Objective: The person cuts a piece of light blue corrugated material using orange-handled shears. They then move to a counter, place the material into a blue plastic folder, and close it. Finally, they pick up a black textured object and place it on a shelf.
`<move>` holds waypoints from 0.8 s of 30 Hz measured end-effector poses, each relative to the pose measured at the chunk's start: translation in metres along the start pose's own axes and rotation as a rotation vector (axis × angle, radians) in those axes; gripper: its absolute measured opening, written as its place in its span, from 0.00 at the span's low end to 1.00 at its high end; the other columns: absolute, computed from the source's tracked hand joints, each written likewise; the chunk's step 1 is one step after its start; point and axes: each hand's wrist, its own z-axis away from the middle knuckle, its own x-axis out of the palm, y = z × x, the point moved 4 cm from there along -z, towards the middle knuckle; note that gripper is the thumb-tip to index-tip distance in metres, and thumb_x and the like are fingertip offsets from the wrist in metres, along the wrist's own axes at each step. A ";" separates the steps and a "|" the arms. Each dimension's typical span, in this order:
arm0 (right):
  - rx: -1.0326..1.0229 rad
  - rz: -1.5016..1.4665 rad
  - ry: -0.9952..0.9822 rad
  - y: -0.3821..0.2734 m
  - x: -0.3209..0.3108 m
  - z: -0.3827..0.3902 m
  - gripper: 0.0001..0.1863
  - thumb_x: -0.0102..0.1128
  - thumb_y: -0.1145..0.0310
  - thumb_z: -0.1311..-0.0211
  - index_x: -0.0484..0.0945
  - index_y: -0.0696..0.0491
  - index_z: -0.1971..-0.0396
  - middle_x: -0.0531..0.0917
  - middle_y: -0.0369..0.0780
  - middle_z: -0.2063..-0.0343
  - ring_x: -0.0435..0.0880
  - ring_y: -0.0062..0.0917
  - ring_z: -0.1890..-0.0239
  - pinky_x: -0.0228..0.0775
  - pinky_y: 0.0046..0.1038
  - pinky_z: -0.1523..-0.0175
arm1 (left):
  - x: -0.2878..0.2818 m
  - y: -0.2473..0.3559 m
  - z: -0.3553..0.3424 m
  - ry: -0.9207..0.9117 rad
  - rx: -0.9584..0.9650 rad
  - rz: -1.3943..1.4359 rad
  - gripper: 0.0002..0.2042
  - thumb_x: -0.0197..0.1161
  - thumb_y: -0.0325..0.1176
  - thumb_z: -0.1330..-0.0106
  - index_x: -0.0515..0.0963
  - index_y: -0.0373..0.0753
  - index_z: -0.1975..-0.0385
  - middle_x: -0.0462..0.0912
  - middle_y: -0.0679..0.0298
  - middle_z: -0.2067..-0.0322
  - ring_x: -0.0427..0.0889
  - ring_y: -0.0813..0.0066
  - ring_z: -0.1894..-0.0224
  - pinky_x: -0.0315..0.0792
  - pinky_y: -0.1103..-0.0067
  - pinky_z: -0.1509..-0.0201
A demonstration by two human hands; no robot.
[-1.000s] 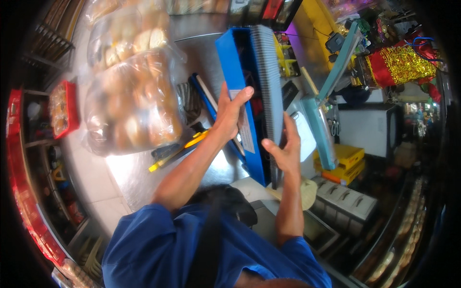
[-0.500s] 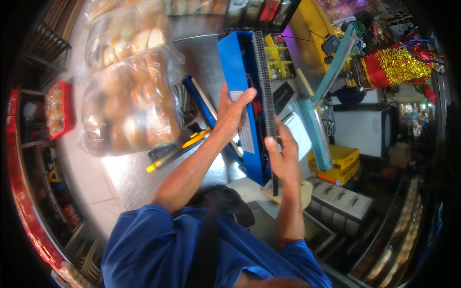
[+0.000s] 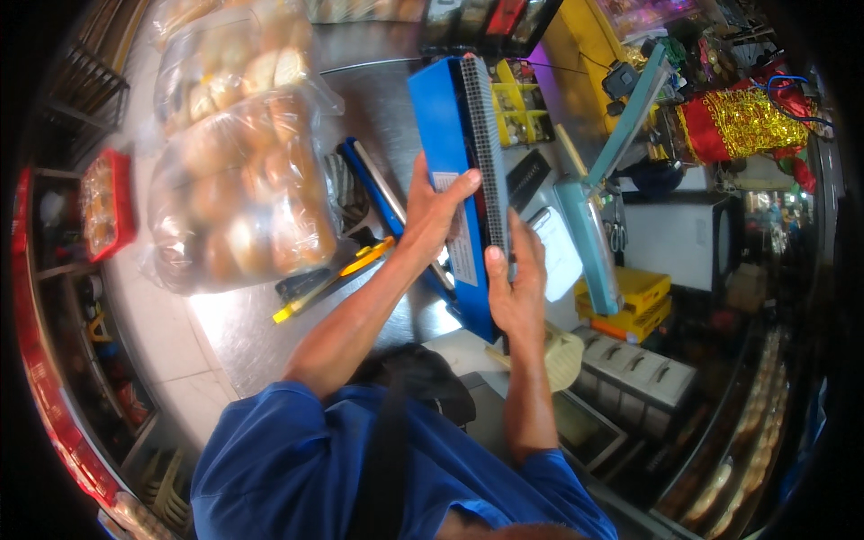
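Observation:
A long blue box-shaped machine (image 3: 443, 126) with a grey ribbed underside (image 3: 487, 144) stands tipped on its side on the steel counter (image 3: 243, 324). My left hand (image 3: 432, 214) grips its blue face beside a pale label. My right hand (image 3: 517, 283) holds the ribbed grey side lower down, thumb against the edge. Both forearms reach up from blue sleeves.
Large clear bags of bread rolls (image 3: 238, 193) lie on the counter's left. A yellow-handled tool (image 3: 333, 277) and a blue bar (image 3: 378, 193) lie beside the machine. A teal sealer arm (image 3: 603, 180) and yellow boxes (image 3: 634, 301) stand on the right, a red tray (image 3: 106, 202) at far left.
The blue machine has been turned more edge-on and upright. My right hand slid up along its ribbed side; my left hand stays on the blue face.

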 end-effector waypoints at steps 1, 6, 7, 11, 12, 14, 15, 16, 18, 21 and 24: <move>0.005 0.003 0.003 -0.001 0.001 0.000 0.36 0.50 0.46 0.31 0.66 0.62 0.37 0.70 0.59 0.45 0.68 0.52 0.39 0.53 0.48 0.33 | 0.001 0.001 -0.001 -0.002 0.011 -0.008 0.38 0.72 0.39 0.43 0.57 0.32 0.38 0.75 0.50 0.51 0.77 0.63 0.49 0.74 0.69 0.44; -0.047 -0.034 0.011 -0.002 0.004 0.003 0.35 0.48 0.48 0.30 0.63 0.61 0.36 0.67 0.61 0.43 0.63 0.52 0.37 0.46 0.50 0.30 | -0.002 0.004 0.000 -0.009 0.038 -0.019 0.34 0.73 0.38 0.44 0.62 0.32 0.42 0.77 0.52 0.54 0.79 0.65 0.52 0.75 0.70 0.46; -0.045 -0.039 0.008 -0.001 0.006 0.003 0.35 0.48 0.48 0.30 0.62 0.62 0.36 0.67 0.61 0.43 0.63 0.53 0.37 0.46 0.50 0.30 | -0.003 0.006 0.000 -0.010 0.032 -0.013 0.34 0.73 0.38 0.45 0.63 0.32 0.43 0.77 0.53 0.54 0.79 0.66 0.52 0.75 0.71 0.47; -0.058 0.024 0.010 0.002 0.007 0.001 0.34 0.49 0.49 0.30 0.62 0.63 0.36 0.65 0.61 0.41 0.62 0.54 0.35 0.51 0.48 0.31 | -0.002 0.007 0.001 -0.058 0.029 0.007 0.32 0.74 0.37 0.45 0.64 0.33 0.44 0.78 0.54 0.55 0.80 0.67 0.54 0.76 0.71 0.48; -0.067 0.057 0.008 0.003 0.007 0.000 0.34 0.49 0.50 0.30 0.62 0.63 0.36 0.65 0.61 0.40 0.61 0.53 0.34 0.53 0.48 0.31 | -0.004 0.006 0.001 -0.056 0.020 0.011 0.32 0.74 0.37 0.45 0.64 0.33 0.44 0.78 0.54 0.55 0.80 0.67 0.54 0.76 0.71 0.48; -0.066 0.031 -0.016 0.006 0.007 0.001 0.34 0.51 0.51 0.30 0.62 0.62 0.36 0.65 0.60 0.40 0.62 0.52 0.34 0.56 0.46 0.33 | -0.007 0.003 0.000 -0.054 0.001 0.018 0.32 0.74 0.37 0.45 0.65 0.33 0.45 0.78 0.54 0.56 0.80 0.67 0.54 0.76 0.71 0.48; -0.054 -0.028 -0.037 0.008 0.008 0.002 0.33 0.52 0.53 0.31 0.62 0.62 0.35 0.66 0.59 0.40 0.63 0.51 0.34 0.57 0.46 0.33 | -0.007 0.002 0.000 -0.050 0.013 0.007 0.32 0.74 0.37 0.45 0.65 0.33 0.45 0.78 0.54 0.56 0.80 0.67 0.54 0.76 0.71 0.48; -0.043 -0.086 -0.058 0.011 0.010 0.002 0.33 0.53 0.54 0.31 0.62 0.62 0.35 0.67 0.59 0.40 0.64 0.50 0.34 0.59 0.45 0.34 | -0.007 0.002 0.001 -0.047 0.026 -0.004 0.32 0.74 0.37 0.45 0.65 0.33 0.45 0.78 0.54 0.56 0.80 0.67 0.54 0.76 0.71 0.48; -0.076 -0.153 -0.005 0.016 0.012 0.003 0.34 0.56 0.55 0.33 0.63 0.62 0.35 0.69 0.57 0.42 0.66 0.47 0.36 0.59 0.43 0.34 | -0.007 0.001 0.002 -0.037 0.024 -0.008 0.32 0.75 0.37 0.46 0.65 0.33 0.45 0.78 0.54 0.56 0.80 0.66 0.54 0.76 0.71 0.48; -0.074 -0.222 0.025 0.020 0.013 0.003 0.35 0.61 0.56 0.36 0.65 0.62 0.36 0.72 0.55 0.45 0.69 0.44 0.39 0.59 0.41 0.35 | -0.008 0.002 0.002 -0.033 0.016 -0.005 0.33 0.75 0.38 0.47 0.65 0.33 0.45 0.78 0.53 0.56 0.80 0.65 0.53 0.76 0.70 0.48; -0.060 -0.241 0.037 0.024 0.014 0.003 0.36 0.65 0.55 0.39 0.67 0.62 0.37 0.73 0.53 0.47 0.70 0.41 0.41 0.60 0.40 0.36 | -0.008 0.002 0.004 -0.042 0.027 -0.022 0.35 0.76 0.40 0.48 0.65 0.32 0.44 0.78 0.52 0.56 0.80 0.64 0.53 0.76 0.70 0.47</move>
